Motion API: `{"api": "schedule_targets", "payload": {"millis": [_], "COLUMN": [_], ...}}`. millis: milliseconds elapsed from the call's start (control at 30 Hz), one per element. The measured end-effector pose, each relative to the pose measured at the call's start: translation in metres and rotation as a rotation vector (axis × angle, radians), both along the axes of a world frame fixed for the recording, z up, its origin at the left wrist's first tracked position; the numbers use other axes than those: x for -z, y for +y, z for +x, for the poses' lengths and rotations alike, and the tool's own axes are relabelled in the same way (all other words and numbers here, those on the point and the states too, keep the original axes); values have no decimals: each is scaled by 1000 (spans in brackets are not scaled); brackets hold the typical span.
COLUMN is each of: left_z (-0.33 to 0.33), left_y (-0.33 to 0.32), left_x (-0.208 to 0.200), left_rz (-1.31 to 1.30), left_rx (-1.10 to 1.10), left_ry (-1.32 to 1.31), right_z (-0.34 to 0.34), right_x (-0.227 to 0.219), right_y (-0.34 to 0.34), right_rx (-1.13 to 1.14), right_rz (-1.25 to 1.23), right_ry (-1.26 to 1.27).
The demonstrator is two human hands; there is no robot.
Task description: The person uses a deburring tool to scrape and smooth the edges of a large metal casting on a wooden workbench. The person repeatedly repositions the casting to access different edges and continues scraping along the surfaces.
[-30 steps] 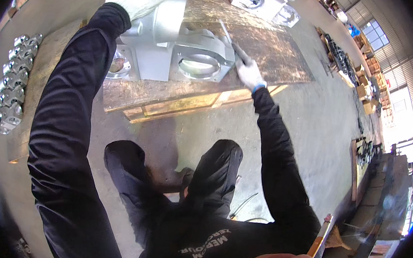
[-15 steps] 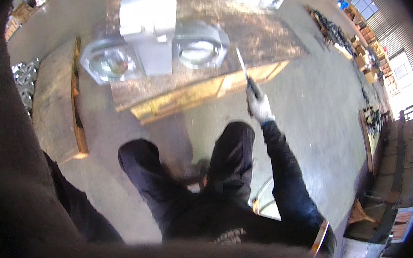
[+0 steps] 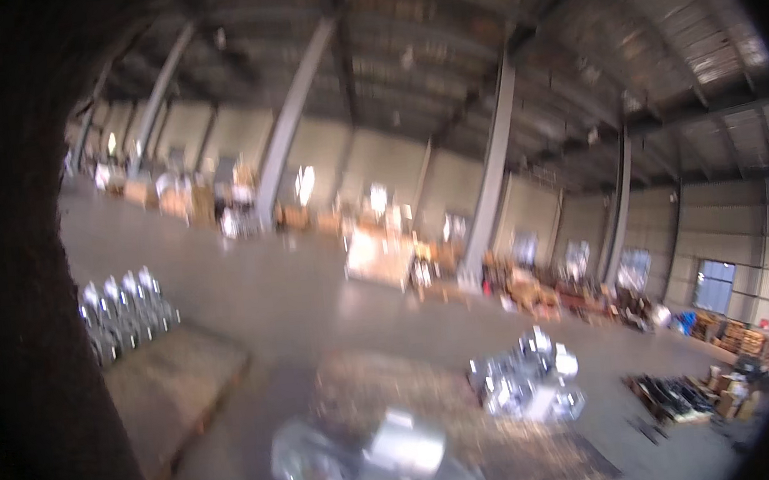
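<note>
Neither my left hand nor my right hand shows now. A large silver metal casting [image 3: 407, 444], with a boxy raised middle and rounded ends, lies at the lower edge of the view, blurred by motion. It rests on a worn brown wooden platform [image 3: 379, 382]. Behind it to the right, a cluster of similar silver castings [image 3: 527, 381] sits on the same platform.
On the left stands another wooden platform [image 3: 172, 377], with rows of shiny metal parts [image 3: 126, 313] behind it. A pallet of dark pieces [image 3: 673, 398] lies at right. Grey columns [image 3: 492, 157] rise from the floor; stacked boxes [image 3: 381, 254] line the far wall.
The view has swung up from my lap and the platform to the hall. My gloved right hand, holding a thin dark-handled tool, and my legs have left the picture.
</note>
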State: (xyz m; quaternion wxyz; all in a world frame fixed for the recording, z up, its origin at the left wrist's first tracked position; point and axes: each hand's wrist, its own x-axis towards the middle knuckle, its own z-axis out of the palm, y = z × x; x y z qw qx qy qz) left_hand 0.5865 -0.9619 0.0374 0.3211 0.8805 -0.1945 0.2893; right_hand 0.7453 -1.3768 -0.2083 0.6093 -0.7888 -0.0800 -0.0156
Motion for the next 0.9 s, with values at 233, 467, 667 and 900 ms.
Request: {"api": "schedule_targets", "payload": {"millis": [233,467,667,900], "left_z": [19,24,16,-23], "left_y": [18,33,32,35], "left_x": [12,7,-27,-129], "left_rz": [21,29,45,71], "left_rx": [-38,-49,-41,51], "left_ry": [38,-18,-96,-472], "right_z": [-47,-44,-37,-28], "right_x": [-43,-49,-49,-50], "right_y": [5,-6,2,1], "right_rx": [-50,121,131,72], "right_rz": [-81,-334,-12,-12], "right_ry": [-197,68,204,51]}}
